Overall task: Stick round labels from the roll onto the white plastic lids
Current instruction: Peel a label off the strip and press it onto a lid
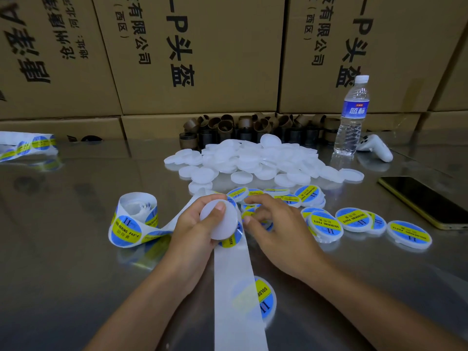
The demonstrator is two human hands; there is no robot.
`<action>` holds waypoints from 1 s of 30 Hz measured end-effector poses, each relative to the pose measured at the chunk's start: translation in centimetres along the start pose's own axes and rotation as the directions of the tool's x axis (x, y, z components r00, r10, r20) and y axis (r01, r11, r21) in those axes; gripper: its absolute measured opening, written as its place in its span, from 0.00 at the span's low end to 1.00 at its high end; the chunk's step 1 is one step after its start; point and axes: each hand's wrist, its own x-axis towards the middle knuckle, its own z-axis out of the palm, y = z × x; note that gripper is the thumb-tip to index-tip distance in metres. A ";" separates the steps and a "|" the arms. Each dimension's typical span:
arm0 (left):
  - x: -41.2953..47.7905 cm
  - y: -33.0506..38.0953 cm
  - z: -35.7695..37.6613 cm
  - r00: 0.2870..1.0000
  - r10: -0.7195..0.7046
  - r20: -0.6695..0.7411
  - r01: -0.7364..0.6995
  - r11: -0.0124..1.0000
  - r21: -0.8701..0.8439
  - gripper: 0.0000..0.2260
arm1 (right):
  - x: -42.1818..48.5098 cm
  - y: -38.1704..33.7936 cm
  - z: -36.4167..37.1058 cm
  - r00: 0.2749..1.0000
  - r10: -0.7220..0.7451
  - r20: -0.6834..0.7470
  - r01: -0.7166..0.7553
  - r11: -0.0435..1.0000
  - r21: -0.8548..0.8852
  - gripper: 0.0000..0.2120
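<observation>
Two hands at work mid-table. The left hand (195,229) grips one plain white lid (219,221), fingers curled round its rim and thumb laid across its face, and holds it over the white backing strip (235,287). A blue-yellow label (231,241) peeks out from under the lid's lower edge. The right hand (276,231) sits just beside the lid's right edge with fingers bent and tips down near the strip; cannot tell whether they pinch a label or only touch. The strip runs from the label roll (131,219), which stands left of the left hand, passes under the hands and goes on toward the near table edge, where it partly covers one labelled lid (266,297). Finished labelled lids (354,219) lie scattered right of the hands, some overlapping. The unlabelled lid pile (253,158) sits behind the hands, mid-table. Behind the pile are brown cardboard cores (253,127) — stacked against the cardboard boxes (190,54). A water bottle (352,115) stands upright at back right with a white controller (377,146) just beside it, and a phone (425,201) lies face up at the right edge. A second label strip (25,145) lies far left on the shiny metal table (63,198).
</observation>
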 end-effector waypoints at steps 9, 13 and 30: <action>0.1 0.2 0.0 0.997 -0.046 0.061 0.050 0.996 -0.070 0.07 | -0.2 -1.2 0.5 0.977 0.209 0.033 -0.206 0.904 0.375 0.14; 0.1 0.2 -0.1 0.995 -0.035 0.094 0.045 0.993 -0.110 0.13 | -0.3 -1.2 0.9 0.976 0.218 0.015 -0.208 0.908 0.364 0.13; 0.2 0.1 -0.1 0.990 0.026 -0.139 0.002 0.980 0.199 0.05 | 0.5 -0.6 0.0 0.965 0.203 -0.167 -0.085 0.842 0.533 0.14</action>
